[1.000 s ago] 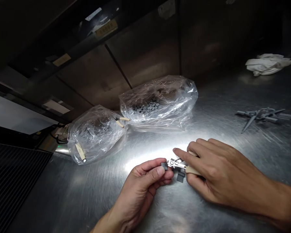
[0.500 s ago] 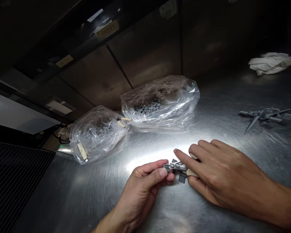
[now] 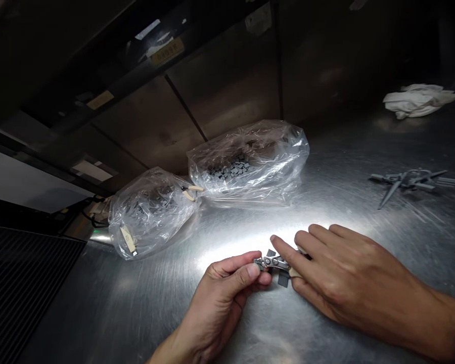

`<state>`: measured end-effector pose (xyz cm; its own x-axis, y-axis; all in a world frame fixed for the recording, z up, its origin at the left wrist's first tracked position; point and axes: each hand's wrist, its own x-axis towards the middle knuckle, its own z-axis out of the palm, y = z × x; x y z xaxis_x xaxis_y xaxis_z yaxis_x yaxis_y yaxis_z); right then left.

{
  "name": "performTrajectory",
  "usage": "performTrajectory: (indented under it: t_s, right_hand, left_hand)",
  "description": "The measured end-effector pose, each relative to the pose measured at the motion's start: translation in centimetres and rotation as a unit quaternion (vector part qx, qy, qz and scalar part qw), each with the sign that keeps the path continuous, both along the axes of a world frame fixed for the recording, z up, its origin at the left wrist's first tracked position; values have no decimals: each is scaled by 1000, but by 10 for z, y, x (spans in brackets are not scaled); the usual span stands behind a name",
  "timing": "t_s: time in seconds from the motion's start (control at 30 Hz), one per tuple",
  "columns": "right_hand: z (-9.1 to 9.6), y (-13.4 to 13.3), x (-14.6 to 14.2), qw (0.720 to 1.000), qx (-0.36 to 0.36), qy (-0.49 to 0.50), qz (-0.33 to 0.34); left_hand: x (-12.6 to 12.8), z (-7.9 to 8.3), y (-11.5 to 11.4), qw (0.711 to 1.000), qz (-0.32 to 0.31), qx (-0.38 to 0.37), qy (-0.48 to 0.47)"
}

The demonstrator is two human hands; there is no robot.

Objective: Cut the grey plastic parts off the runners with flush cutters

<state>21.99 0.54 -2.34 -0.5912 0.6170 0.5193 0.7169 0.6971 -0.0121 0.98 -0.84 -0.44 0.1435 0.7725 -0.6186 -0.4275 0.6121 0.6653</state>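
Note:
My left hand (image 3: 223, 298) pinches a small grey plastic part (image 3: 283, 279) between thumb and fingers; squarish tabs of it show above and below the tool. My right hand (image 3: 349, 278) is wrapped round the cream handles of a pair of nippers (image 3: 276, 262), its index finger stretched along the upper side. The metal jaws point left and meet the grey part close to my left fingertips. What lies exactly between the blades is too small to make out.
A clear plastic bag (image 3: 265, 182) with many small grey pieces stands behind the hands. Left of it, another bag (image 3: 155, 222) has a cream-handled tool (image 3: 191, 193) and a cream cutter (image 3: 128, 241) on it. Grey sprues (image 3: 405, 181) and a white cloth (image 3: 419, 101) lie right.
The view has shifted slightly. The nippers' handles look a little closer together in my right hand, while my left hand keeps its pinch on the grey part.

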Motion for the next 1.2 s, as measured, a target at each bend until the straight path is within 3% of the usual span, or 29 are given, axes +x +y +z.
performTrajectory:
  t_s: [0.47, 0.73, 1.2]
  right_hand:
    - [-4, 0, 2, 999, -35, 10, 11]
    - [-6, 8, 8, 997, -49, 52, -30]
    - [-5, 9, 8, 995, -71, 67, 4]
  left_hand:
    - [0, 1, 1, 1000, -3, 0, 0]
    - [-6, -2, 0, 1000, 1, -8, -20]
    - [-9, -4, 2, 998, -12, -4, -59]
